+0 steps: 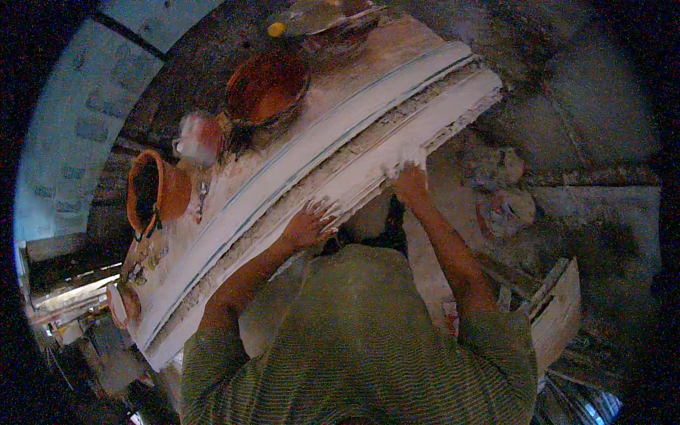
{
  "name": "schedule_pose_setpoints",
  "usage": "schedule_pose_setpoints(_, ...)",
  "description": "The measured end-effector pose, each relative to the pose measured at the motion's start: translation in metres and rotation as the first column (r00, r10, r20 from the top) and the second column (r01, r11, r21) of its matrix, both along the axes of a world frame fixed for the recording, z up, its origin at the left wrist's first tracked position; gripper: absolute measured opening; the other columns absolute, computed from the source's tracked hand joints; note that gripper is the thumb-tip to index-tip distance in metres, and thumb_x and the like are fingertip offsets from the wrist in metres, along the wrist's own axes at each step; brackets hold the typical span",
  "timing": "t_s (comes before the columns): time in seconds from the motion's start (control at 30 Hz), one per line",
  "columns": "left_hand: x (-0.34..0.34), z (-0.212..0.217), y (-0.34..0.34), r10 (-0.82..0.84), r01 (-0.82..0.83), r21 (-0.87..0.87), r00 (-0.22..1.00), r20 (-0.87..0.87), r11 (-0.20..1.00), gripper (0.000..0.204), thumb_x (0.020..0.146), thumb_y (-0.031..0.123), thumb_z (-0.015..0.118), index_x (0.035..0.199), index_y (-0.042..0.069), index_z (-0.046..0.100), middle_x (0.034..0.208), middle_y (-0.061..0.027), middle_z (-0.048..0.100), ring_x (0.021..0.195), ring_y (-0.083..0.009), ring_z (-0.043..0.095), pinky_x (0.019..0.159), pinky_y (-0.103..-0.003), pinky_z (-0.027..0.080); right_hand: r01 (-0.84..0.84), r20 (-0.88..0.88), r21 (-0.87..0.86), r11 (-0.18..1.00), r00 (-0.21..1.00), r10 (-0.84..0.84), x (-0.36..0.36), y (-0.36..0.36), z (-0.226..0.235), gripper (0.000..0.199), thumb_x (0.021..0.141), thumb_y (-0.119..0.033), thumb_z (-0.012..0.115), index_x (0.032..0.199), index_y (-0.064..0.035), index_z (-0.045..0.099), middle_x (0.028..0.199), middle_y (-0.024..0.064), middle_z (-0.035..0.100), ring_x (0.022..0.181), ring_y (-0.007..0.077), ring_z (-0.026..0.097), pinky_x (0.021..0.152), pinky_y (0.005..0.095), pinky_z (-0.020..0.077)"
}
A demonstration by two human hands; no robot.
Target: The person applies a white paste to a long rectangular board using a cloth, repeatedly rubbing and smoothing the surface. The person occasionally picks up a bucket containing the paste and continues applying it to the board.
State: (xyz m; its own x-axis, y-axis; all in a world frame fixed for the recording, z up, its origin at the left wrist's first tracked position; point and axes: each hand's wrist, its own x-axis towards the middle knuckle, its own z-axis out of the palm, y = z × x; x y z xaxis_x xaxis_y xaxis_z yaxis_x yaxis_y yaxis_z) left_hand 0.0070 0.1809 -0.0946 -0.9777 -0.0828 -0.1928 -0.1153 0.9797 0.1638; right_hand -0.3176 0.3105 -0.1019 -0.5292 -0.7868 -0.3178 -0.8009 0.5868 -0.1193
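Note:
Two long white strips that look like plaster moulding lie side by side, slanting from lower left to upper right. A rough grey gap runs between the far strip (301, 156) and the near strip (379, 161). My left hand (309, 225) rests on the near strip's front edge, its fingers spread and coated in white paste. Farther right, my right hand (411, 181) touches the same edge. White paste covers its fingertips, which blur into the strip, so their grip is unclear.
On the worktable (205, 191) beyond the strips stand a wide orange-brown basin (268, 88), a red-and-white tub (200, 138) and an orange container (168, 188) with a dark inside. Pale lumps (506, 209) lie to my right. A wooden board (556, 319) leans at lower right.

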Motion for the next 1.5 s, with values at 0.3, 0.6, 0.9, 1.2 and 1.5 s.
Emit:
schedule_pose_setpoints(0.3, -0.043, 0.007, 0.004, 0.013, -0.014, -0.019, 0.997, -0.078, 1.000, 0.053, 0.105, 0.051, 0.042, 0.152, 0.027, 0.052, 0.167, -0.0071, 0.033, 0.153, -0.0287, 0.032, 0.127, -0.054, 0.013, -0.333, -0.021, -0.489, 0.806, 0.929, 0.371, 0.034, 0.006, -0.001, 0.054, 0.100, -0.043, 0.051, 0.139, -0.0072, 0.061, 0.132, 0.0271, 0.061, 0.126, 0.0446, 0.056, 0.114, 0.0594, 0.0355)
schedule_pose_setpoints(0.6, -0.234, 0.004, 0.004, 0.119, -0.111, 0.062, 0.983, -0.138, 0.992, 0.053, 0.105, 0.053, 0.039, 0.144, 0.025, 0.061, 0.168, -0.0092, 0.032, 0.154, -0.0273, 0.028, 0.128, -0.054, 0.011, 0.209, -0.002, -0.295, 0.932, 0.976, -0.219, -0.132, 0.074, -0.119, 0.050, 0.103, -0.029, 0.049, 0.140, 0.0036, 0.055, 0.143, 0.0294, 0.054, 0.138, 0.0475, 0.045, 0.121, 0.0560, 0.0286)
schedule_pose_setpoints(0.9, -0.257, 0.016, -0.024, 0.099, -0.099, -0.040, 0.995, 0.014, 0.994, 0.061, 0.106, 0.059, 0.032, 0.149, 0.022, 0.056, 0.167, -0.0201, 0.028, 0.156, -0.0403, 0.021, 0.127, -0.060, 0.008, 0.278, 0.180, -0.341, 0.898, 0.957, -0.228, -0.117, 0.053, -0.051, 0.055, 0.100, -0.031, 0.056, 0.138, 0.0088, 0.053, 0.136, 0.0345, 0.056, 0.130, 0.0503, 0.052, 0.114, 0.0542, 0.0388)
schedule_pose_setpoints(1.2, 0.021, 0.007, 0.023, 0.414, -0.428, 0.067, 0.896, 0.164, 0.901, 0.061, 0.105, 0.052, 0.044, 0.151, 0.015, 0.052, 0.165, -0.0277, 0.026, 0.154, -0.0479, 0.020, 0.125, -0.064, 0.012, -0.548, 0.039, -0.302, 0.780, 0.810, 0.585, 0.039, 0.012, 0.018, 0.049, 0.102, -0.049, 0.049, 0.129, -0.0111, 0.067, 0.116, 0.0205, 0.068, 0.107, 0.0414, 0.064, 0.103, 0.0567, 0.0458)
schedule_pose_setpoints(1.5, 0.048, 0.026, 0.027, 0.404, -0.438, 0.076, 0.873, 0.272, 0.896, 0.054, 0.104, 0.051, 0.046, 0.146, 0.019, 0.059, 0.164, -0.0286, 0.028, 0.152, -0.0481, 0.024, 0.125, -0.064, 0.014, 0.093, -0.143, -0.122, 0.988, 0.984, -0.110, -0.178, 0.013, -0.042, 0.060, 0.099, -0.050, 0.052, 0.134, -0.0014, 0.061, 0.134, 0.0256, 0.058, 0.124, 0.0453, 0.054, 0.112, 0.0560, 0.0382)
